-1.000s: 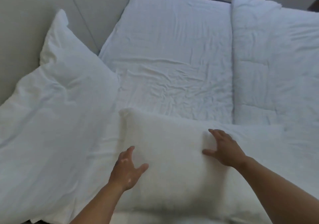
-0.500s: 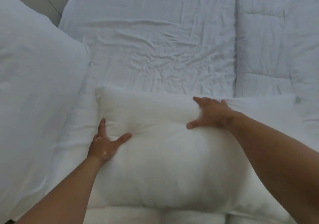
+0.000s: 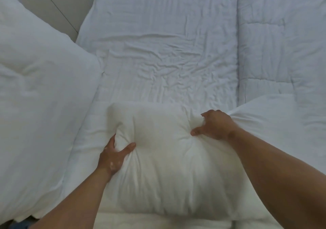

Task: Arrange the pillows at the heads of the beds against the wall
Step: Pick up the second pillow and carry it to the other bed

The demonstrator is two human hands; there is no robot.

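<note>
A soft cream-white pillow [image 3: 164, 172] lies on the white bed sheet [image 3: 167, 52] right below me. My left hand [image 3: 114, 153] pinches its left side, thumb dug into the fabric. My right hand [image 3: 214, 124] clutches its upper right part, bunching the cover into folds. A larger white pillow [image 3: 38, 87] leans against the grey wall [image 3: 58, 4] at the left.
A folded white quilted duvet [image 3: 282, 43] covers the right strip of the bed. Its near edge [image 3: 275, 116] lies over the small pillow's right end. More white bedding [image 3: 158, 223] sits at the bottom edge.
Both hands went from resting flat on the small pillow to squeezing it, so it has bunched up and narrowed. My view moved closer and lower over the bed.
</note>
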